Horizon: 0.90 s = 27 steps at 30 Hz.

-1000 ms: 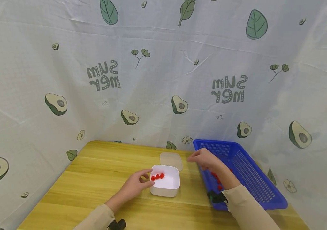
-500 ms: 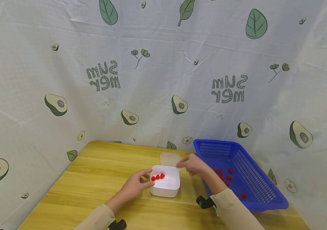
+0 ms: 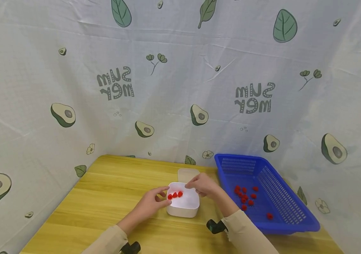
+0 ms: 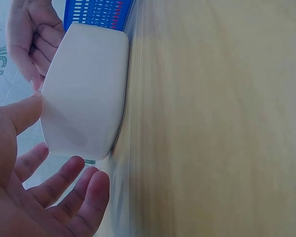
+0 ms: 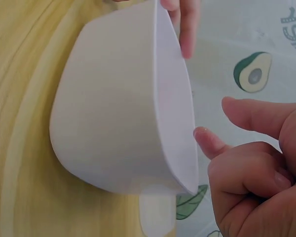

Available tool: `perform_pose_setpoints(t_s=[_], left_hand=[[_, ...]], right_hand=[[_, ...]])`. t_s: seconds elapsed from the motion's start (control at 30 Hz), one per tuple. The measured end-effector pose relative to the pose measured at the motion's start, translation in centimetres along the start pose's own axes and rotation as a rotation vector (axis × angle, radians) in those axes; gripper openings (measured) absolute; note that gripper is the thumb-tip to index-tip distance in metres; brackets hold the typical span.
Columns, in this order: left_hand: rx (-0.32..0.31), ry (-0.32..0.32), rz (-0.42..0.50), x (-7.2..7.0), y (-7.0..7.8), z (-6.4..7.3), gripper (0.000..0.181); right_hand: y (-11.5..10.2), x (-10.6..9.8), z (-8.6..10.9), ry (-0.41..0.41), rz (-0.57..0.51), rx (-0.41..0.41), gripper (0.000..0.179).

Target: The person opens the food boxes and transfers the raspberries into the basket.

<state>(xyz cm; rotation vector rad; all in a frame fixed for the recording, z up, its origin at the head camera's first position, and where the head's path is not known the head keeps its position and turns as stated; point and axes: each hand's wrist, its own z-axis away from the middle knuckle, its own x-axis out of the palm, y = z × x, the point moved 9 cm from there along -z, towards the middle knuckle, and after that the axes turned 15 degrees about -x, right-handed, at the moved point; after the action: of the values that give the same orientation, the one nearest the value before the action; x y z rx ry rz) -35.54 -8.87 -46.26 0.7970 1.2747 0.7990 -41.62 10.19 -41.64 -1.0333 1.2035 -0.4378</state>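
A square white plastic box (image 3: pixel 183 212) stands on the table with three red raspberries (image 3: pixel 175 194) in a short row at its left inside. My left hand (image 3: pixel 150 204) holds the box's left side, thumb and index finger at its rim. The other fingers spread beside the wall in the left wrist view. My right hand (image 3: pixel 202 184) is over the box's back right part and hides some of its inside. In the right wrist view, the right thumb (image 5: pixel 254 116) and index fingertip stand apart with nothing visible between them, the other fingers bent in.
A blue slotted basket (image 3: pixel 283 192) with several raspberries (image 3: pixel 244 197) stands on the right of the wooden table (image 3: pixel 110 187). Behind the box lies a pale, translucent lid (image 3: pixel 185 173). A printed cloth (image 3: pixel 174 84) hangs along the back and sides.
My right hand has moved left from the basket's edge to over the white box, uncovering raspberries in the basket. The left hand has stayed at the box.
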Motion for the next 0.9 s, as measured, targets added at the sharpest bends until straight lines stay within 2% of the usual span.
perform_pose_setpoints(t_s=[0.3, 0.57, 0.77, 0.9], left_hand=[[0.006, -0.001, 0.000, 0.0, 0.2, 0.2, 0.054], [0.015, -0.001, 0.003, -0.1, 0.3, 0.3, 0.053], [0.016, 0.005, 0.002, -0.1, 0.3, 0.3, 0.053], [0.015, 0.008, -0.003, -0.1, 0.2, 0.3, 0.053]], right_hand=[[0.1, 1.5, -0.3, 0.013, -0.047, 0.008, 0.025], [0.2, 2.6, -0.5, 0.024, 0.038, 0.032, 0.021], [0.2, 3.3, -0.8, 0.038, 0.075, 0.019, 0.017], [0.0, 3.5, -0.7, 0.063, 0.136, 0.019, 0.015]])
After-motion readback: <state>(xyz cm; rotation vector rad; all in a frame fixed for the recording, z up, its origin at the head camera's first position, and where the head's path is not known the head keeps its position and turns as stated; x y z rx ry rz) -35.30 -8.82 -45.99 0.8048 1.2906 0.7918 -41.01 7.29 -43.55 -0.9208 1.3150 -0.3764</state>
